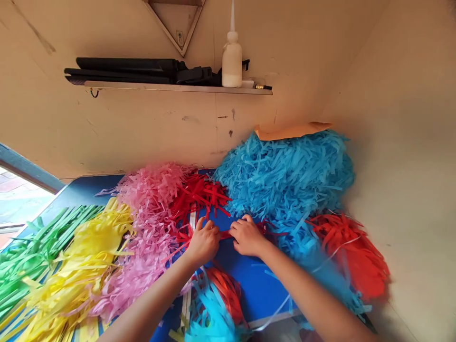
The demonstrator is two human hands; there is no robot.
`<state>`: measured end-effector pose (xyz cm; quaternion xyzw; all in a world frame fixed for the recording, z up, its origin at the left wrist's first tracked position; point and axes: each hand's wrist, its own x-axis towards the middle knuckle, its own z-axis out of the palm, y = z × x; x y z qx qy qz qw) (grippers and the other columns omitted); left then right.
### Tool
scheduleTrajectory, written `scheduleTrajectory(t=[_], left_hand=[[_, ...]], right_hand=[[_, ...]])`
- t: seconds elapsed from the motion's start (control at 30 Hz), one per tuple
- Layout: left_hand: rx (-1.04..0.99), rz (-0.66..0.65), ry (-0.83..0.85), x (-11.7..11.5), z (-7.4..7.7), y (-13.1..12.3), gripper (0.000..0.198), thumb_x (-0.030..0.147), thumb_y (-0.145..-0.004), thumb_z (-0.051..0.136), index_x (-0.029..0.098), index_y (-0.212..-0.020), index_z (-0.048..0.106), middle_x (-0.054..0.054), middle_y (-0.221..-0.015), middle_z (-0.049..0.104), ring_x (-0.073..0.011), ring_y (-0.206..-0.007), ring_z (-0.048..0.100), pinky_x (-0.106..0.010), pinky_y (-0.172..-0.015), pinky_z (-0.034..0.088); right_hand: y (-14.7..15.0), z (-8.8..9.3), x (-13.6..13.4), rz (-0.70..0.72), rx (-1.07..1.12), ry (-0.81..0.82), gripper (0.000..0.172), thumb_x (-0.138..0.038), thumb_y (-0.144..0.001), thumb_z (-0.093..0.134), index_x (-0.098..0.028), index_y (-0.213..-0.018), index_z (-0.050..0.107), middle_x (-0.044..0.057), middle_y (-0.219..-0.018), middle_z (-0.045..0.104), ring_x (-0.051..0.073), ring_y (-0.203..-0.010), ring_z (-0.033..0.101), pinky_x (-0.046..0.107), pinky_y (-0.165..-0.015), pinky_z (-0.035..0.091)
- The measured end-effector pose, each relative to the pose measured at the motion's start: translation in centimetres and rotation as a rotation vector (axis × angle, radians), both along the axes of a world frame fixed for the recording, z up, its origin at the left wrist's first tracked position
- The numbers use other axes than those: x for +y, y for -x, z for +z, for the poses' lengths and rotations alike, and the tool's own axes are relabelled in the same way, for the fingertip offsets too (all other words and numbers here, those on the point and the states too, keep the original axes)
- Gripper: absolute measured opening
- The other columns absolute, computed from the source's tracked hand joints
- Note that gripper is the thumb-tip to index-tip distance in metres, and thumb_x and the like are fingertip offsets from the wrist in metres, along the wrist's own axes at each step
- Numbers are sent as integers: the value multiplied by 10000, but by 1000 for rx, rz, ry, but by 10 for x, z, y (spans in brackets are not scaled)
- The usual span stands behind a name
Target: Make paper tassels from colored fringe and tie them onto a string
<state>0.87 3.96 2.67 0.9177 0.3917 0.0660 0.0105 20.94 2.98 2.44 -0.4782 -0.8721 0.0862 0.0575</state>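
Observation:
My left hand (204, 241) and my right hand (246, 236) are side by side on the blue table (249, 280), knuckles up, fingers curled. Between them they pinch a strip of red fringed paper (224, 234) that runs from one hand to the other. Just beyond the hands lies a loose heap of red paper fringe (197, 194). A big mound of blue paper fringe (285, 175) rises behind my right hand. Pink fringe (149, 223) lies to the left of my left hand.
Yellow fringe (85, 256) and green fringe (32, 247) cover the table's left part. More red fringe (352, 251) lies at the right by the wall. Blue and red fringe (217, 304) sits between my forearms. A shelf (171, 87) carries a white bottle (232, 59) and black tools.

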Motion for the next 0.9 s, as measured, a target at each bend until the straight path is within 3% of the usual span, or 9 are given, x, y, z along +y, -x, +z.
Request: scheduleTrajectory(t=[0.17, 0.33, 0.5, 0.6, 0.7, 0.9], left_hand=[[10, -4, -26, -1, 3, -7, 161, 231, -748, 607, 206, -860, 720, -102, -845, 686, -313, -1002, 553, -580, -1136, 186], [-6, 49, -52, 0, -4, -9, 242, 98, -728, 553, 217, -864, 714, -107, -847, 699, -307, -1009, 565, -591, -1135, 169], [-75, 125, -64, 0, -9, -5, 217, 134, -788, 556, 247, -875, 720, -66, -867, 730, -287, -993, 591, -613, -1111, 189], [-107, 135, -71, -2, -10, 1, 228, 198, -881, 517, 267, -861, 733, -44, -877, 749, -265, -988, 607, -596, -1127, 172], [-133, 149, -63, -5, -11, 10, 296, 237, -946, 467, 284, -852, 744, -26, -905, 762, -249, -994, 622, -587, -1129, 167], [-180, 231, -13, -5, -17, 24, 260, 348, -955, 501, 307, -881, 747, -15, -977, 763, -246, -1011, 627, -575, -1104, 201]], right_hand=[[0, -10, 15, -9, 6, -3, 145, -185, -816, 579, -186, -880, 709, 74, -942, 716, 222, -925, 619, 406, -918, 292], [1, -6, 17, -27, 44, -19, 212, -204, -756, 647, -206, -967, 678, 33, -952, 726, 210, -896, 633, 377, -877, 299], [4, -11, 13, -39, 70, -55, 214, -292, -771, 699, -189, -957, 680, 52, -956, 711, 230, -935, 616, 381, -898, 298], [0, -18, 11, -54, 92, -71, 102, -238, -859, 622, -203, -903, 707, 48, -950, 710, 210, -945, 602, 380, -913, 290], [-10, -24, 8, -76, 121, -68, 136, -189, -895, 596, -211, -888, 730, 42, -950, 713, 195, -947, 595, 369, -908, 294], [-29, -29, 10, -157, 188, -18, 90, -275, -896, 690, -224, -856, 753, 18, -921, 712, 175, -915, 590, 317, -834, 342]])
